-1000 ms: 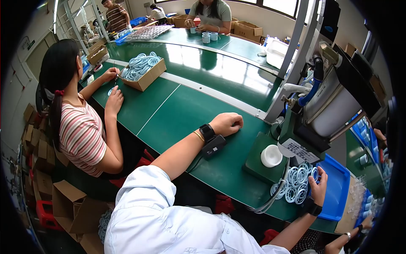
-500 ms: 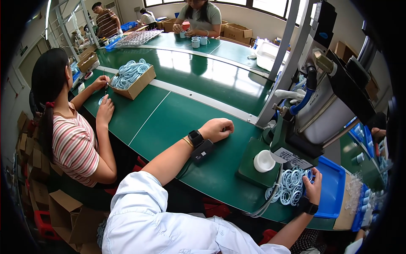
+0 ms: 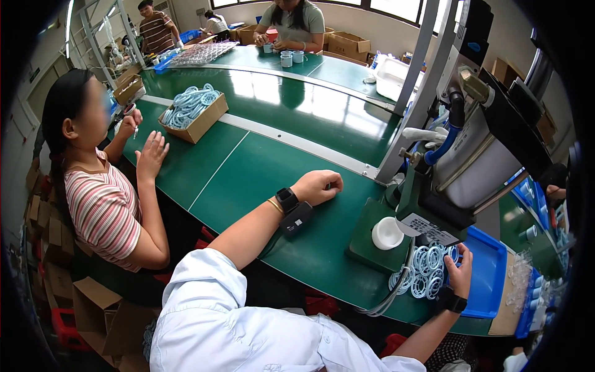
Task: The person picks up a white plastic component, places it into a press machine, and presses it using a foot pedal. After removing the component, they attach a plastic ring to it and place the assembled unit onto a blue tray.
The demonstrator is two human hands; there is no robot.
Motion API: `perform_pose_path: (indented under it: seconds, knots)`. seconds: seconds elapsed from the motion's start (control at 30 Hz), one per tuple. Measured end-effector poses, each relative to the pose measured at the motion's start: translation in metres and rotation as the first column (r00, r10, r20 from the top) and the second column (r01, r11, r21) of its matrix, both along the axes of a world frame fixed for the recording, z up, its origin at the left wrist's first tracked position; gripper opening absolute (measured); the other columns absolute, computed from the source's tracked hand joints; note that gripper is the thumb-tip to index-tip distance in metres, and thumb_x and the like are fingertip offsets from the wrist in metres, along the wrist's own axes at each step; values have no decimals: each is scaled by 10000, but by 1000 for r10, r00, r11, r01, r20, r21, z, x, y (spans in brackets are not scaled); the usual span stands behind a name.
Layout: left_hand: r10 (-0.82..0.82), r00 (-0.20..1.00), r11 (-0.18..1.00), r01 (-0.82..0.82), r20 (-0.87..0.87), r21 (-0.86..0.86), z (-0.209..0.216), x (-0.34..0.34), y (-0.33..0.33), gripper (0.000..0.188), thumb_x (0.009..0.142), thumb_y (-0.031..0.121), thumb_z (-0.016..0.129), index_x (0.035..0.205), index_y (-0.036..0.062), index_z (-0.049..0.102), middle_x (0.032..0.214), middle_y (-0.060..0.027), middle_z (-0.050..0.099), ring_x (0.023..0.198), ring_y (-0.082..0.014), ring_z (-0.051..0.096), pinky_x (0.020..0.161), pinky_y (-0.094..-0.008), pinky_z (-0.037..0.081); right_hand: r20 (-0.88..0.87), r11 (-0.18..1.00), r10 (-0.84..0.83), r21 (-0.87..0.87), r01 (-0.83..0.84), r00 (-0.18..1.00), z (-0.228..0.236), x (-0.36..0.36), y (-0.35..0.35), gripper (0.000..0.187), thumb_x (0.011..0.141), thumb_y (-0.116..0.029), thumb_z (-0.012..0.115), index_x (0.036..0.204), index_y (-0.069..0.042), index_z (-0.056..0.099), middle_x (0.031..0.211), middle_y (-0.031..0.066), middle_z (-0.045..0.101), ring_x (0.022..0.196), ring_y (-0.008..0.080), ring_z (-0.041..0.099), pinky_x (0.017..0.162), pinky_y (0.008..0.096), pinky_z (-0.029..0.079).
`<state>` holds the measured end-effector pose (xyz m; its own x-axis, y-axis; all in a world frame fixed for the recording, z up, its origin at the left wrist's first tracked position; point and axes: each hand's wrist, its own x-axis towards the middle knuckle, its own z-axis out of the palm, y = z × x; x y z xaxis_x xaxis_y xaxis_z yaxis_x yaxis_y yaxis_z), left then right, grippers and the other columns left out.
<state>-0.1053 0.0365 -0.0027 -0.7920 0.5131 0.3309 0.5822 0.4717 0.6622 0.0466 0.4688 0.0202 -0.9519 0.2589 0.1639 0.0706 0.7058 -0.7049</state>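
Note:
My left hand [image 3: 317,187] rests on the green tabletop with its fingers curled in, and nothing shows in it. My right hand [image 3: 458,271] is at the right edge of a pile of light blue plastic rings [image 3: 427,263], thumb and fingers bent around a ring [image 3: 453,253] at the pile's side. Part of that ring is hidden by the fingers. Left of the pile, a round white cup-shaped piece [image 3: 387,234] sits on the green base of a press [image 3: 462,177], under its head.
A blue tray [image 3: 486,273] lies right of my right hand. Cables [image 3: 390,304] hang over the table's front edge. At left, a co-worker [image 3: 102,204] sits near a cardboard box of light blue rings [image 3: 195,118]. A metal rail [image 3: 297,144] crosses the table.
The co-worker at left has turned their head toward me, and their hands have moved apart, one now raised with open fingers. My own hands have stayed in place.

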Motion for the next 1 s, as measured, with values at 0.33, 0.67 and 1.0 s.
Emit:
perform_pose_path:
  seconds: [0.33, 0.67, 1.0]
  knots:
    - [3, 1000, 1000, -3, 27, 25, -1, 0, 0, 76, 786, 70, 581, 857, 44, 579, 785, -79, 579, 701, -199, 549, 646, -294, 461, -10, 1000, 15, 5, -15, 1000, 1, 1, 0, 538, 736, -212, 680, 1210, -35, 499, 1130, 112, 496, 1070, 259, 491, 937, 352, 389]
    - [12, 998, 999, -15, 55, 48, 0, 0, -1, 81, 786, 55, 582, 866, 42, 585, 784, -73, 577, 702, -183, 545, 650, -286, 461, -16, 999, 34, 38, -33, 999, -5, -1, 6, 572, 750, -310, 679, 1221, -41, 499, 1156, 118, 502, 1045, 261, 507, 910, 356, 413]
    - [4, 995, 995, -14, 104, 94, -3, -1, -2, 68, 801, 45, 582, 868, 35, 583, 778, -56, 572, 699, -154, 542, 654, -269, 461, -16, 997, 38, 60, -37, 999, -3, -2, 6, 582, 741, -294, 689, 1222, -27, 496, 1161, 117, 509, 1023, 250, 516, 890, 352, 423]
